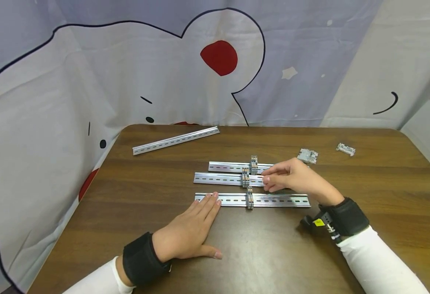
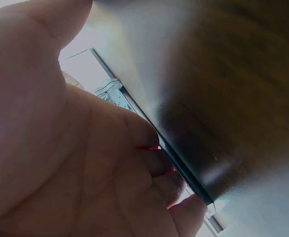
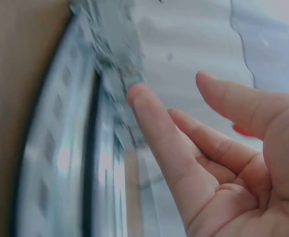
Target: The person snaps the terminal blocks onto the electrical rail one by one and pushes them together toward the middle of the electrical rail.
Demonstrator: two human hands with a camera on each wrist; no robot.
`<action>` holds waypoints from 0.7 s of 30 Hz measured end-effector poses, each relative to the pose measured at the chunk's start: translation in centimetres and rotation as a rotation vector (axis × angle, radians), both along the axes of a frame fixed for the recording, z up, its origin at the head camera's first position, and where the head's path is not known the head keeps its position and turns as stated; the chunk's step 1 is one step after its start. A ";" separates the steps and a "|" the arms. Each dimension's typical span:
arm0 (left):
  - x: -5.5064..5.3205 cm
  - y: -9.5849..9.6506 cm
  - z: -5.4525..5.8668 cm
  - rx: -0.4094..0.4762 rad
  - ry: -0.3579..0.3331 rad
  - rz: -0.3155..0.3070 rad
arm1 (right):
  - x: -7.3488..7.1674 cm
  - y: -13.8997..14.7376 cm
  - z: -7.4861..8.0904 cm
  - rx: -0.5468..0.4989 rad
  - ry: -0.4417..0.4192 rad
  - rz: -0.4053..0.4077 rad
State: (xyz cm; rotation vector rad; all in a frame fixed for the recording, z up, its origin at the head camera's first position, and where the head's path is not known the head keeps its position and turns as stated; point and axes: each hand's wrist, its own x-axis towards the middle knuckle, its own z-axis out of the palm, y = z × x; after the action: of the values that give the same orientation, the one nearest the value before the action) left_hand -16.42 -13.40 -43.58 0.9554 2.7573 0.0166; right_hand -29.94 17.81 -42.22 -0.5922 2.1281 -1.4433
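Three slotted metal DIN rails lie roughly parallel in the head view: the nearest rail (image 1: 281, 200), the middle rail (image 1: 216, 178) and the far rail (image 1: 227, 166). Each carries grey terminal blocks near its middle: the near block (image 1: 249, 198), middle blocks (image 1: 245, 178) and far blocks (image 1: 253, 164). My left hand (image 1: 187, 230) lies flat, fingertips resting on the nearest rail's left end, thumb spread on the table. Over the right parts of the middle and far rails, my right hand (image 1: 295, 179) hovers, covering them. In the right wrist view its thumb and fingers are apart, holding nothing.
A fourth rail (image 1: 176, 140) lies slanted at the back left of the wooden table (image 1: 376, 196). Loose pale grey terminal pieces (image 1: 308, 155) sit beyond the right hand, and a smaller pale piece (image 1: 345, 149) lies farther right. A patterned curtain hangs behind.
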 end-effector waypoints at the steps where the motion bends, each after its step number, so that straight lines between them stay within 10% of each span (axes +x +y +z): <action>1: 0.0 0.0 0.0 0.001 0.000 0.000 | -0.3 0.5 0.3 0.001 0.015 -0.013; 8: 0.0 -0.2 -0.2 0.004 0.000 -0.003 | -1.9 5.1 1.6 0.051 0.131 -0.199; 13: -0.2 -0.3 -0.6 0.019 0.001 -0.012 | -2.9 8.6 1.8 0.413 0.336 -0.370; 21: -0.3 -0.2 -0.6 -0.005 0.001 0.001 | -4.7 13.4 0.0 0.871 0.350 -0.195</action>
State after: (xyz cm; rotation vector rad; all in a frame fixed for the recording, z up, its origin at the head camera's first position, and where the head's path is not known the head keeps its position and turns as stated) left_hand -16.68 -13.55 -44.22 0.9534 2.7569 0.0096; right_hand -34.67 31.22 -42.20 -0.3031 2.8388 -0.3764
